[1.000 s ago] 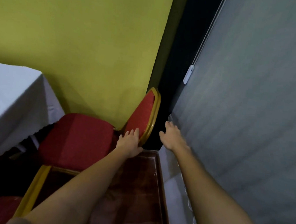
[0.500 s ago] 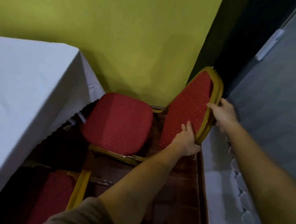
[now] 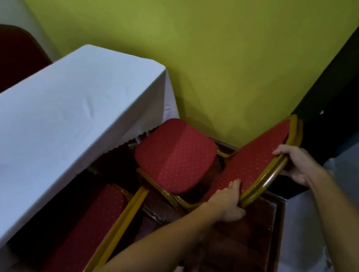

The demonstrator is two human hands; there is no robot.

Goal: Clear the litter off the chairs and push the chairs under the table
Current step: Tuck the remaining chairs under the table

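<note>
At near left, a second chair sits with its seat mostly under the white-clothed table, its gold frame close beside the one in the person's hands. Just beyond it, the left hand is wrapped round the lower rim of the backrest of the red chair, fingers curled onto the upholstery. The right hand clasps the rim higher up, so both hands hold the gold frame firmly. The chair stands at the table's far right corner. Its seat is bare of any litter that can be seen, and its front edge is just at the hanging cloth, not yet under it. Pushed at this angle, the chair could catch a leg on the neighbouring chair's frame, or snag the cloth's hem and drag it askew. Farther back, the yellow-green wall stands close behind the seat, so a skewed shove might scrape the frame along it. The legs beneath are hidden.
</note>
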